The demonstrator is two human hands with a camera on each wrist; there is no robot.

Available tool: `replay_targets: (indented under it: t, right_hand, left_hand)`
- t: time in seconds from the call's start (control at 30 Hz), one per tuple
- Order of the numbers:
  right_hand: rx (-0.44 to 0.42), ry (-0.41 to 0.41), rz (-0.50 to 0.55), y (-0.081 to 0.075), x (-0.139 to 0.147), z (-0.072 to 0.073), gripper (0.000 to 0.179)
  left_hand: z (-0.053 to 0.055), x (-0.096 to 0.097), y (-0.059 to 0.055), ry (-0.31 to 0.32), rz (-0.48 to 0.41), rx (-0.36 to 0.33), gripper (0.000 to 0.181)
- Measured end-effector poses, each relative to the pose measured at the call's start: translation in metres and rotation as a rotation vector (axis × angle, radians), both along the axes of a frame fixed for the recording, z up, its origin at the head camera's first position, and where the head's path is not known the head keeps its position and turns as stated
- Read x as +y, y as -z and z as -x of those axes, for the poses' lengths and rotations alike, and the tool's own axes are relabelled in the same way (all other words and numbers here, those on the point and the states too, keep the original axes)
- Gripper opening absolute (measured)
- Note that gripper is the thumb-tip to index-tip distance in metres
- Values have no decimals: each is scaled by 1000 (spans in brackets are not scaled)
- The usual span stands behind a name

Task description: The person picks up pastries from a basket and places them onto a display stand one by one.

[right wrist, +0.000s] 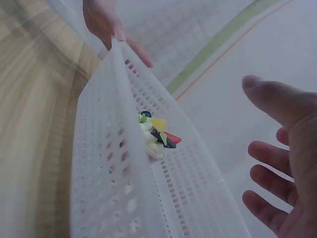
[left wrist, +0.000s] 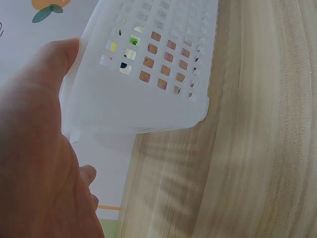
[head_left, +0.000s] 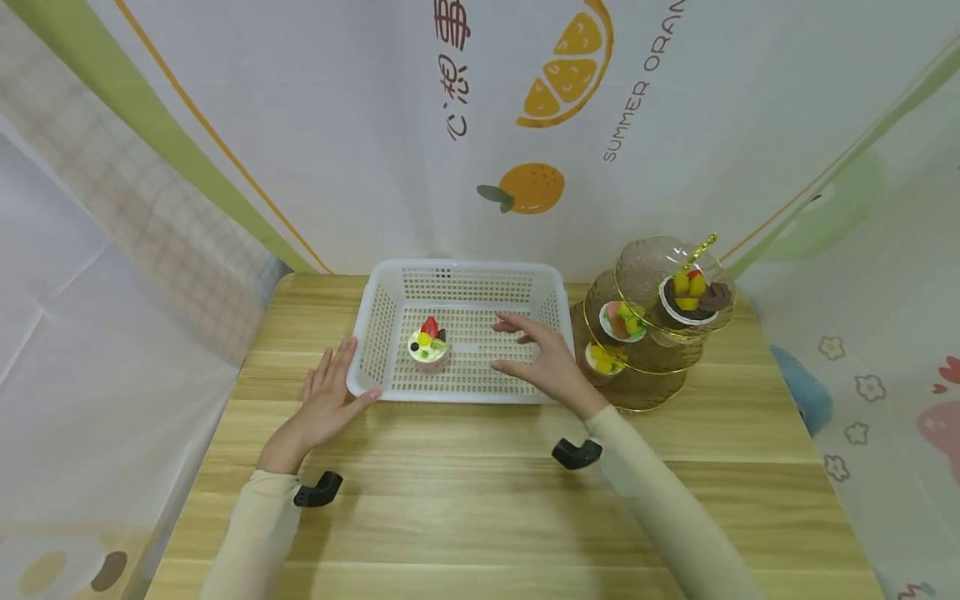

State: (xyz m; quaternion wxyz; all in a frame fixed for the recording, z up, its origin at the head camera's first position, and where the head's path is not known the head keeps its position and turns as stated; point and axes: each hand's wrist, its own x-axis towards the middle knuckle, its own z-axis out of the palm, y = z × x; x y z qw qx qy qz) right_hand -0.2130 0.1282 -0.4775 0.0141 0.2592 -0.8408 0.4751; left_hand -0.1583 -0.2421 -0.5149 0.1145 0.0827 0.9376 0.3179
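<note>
A white plastic basket (head_left: 465, 397) with a grid of square holes stands on the wooden table. Inside it, left of centre, sits a fruit-topped cupcake (head_left: 428, 346) with a strawberry, seen through the holes in the left wrist view. At the basket's front left corner my left hand (head_left: 324, 408) touches the rim, its fingers along the left side and the thumb at the front. Over the right part of the basket is my right hand (head_left: 551, 367), thumb and fingers spread apart and holding nothing. In the right wrist view its fingers (right wrist: 270, 153) are loosely bent.
Right of the basket stands a tiered stand (head_left: 645, 392) with gold rims. A chocolate cupcake (head_left: 686, 298) sits on its top tier, with other fruit cupcakes (head_left: 622, 322) below. Behind the table hangs a white curtain (head_left: 360, 167) with orange prints. A blue object (head_left: 802, 387) lies beyond the right edge.
</note>
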Motion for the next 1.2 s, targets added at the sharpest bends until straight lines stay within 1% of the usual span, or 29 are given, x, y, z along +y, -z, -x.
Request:
replay_targets:
  t: [0.07, 0.13, 0.23, 0.3, 0.37, 0.43, 0.63, 0.73, 0.8, 0.9, 1.03, 1.13, 1.2]
  right_hand:
    - [-33, -50, -69, -4, -18, 19, 78]
    - [-49, -71, -165, -6, -34, 36, 81]
    - [-60, -107, -285, -7, -53, 57, 83]
    - [-66, -135, -359, -6, -64, 68, 86]
    - [-85, -176, -411, -4, -73, 77, 89]
    - [-96, -209, -472, 2, -81, 84, 93]
    - [-171, -284, -576, 18, -95, 96, 100]
    - [-234, -306, -576, 24, -98, 98, 97]
    - [-261, -310, -574, 27, -99, 99, 91]
    - [-296, -307, -543, 33, -99, 99, 83]
    - [-339, -296, -491, 40, -98, 100, 76]
    - [-345, -289, -483, 41, -98, 101, 76]
    - [-329, -289, -500, 41, -97, 101, 76]
  left_hand:
    - [0, 0, 1, 0, -1, 3, 95]
    - [1, -1, 2, 1, -5, 4, 95]
    - [1, -1, 3, 3, -14, 3, 95]
    - [1, -1, 4, 5, -13, 4, 95]
    - [2, -1, 4, 6, -13, 6, 95]
    - [2, 0, 4, 4, -9, 8, 95]
    - [2, 0, 4, -2, -9, 0, 96]
    - [3, 0, 4, -4, -10, 1, 96]
    - [3, 0, 5, -3, -8, 4, 96]
    - [2, 0, 5, -4, -7, 8, 96]
    - [2, 0, 4, -6, -12, 9, 96]
    - [1, 0, 4, -6, -10, 8, 96]
    - [1, 0, 4, -6, -10, 9, 96]
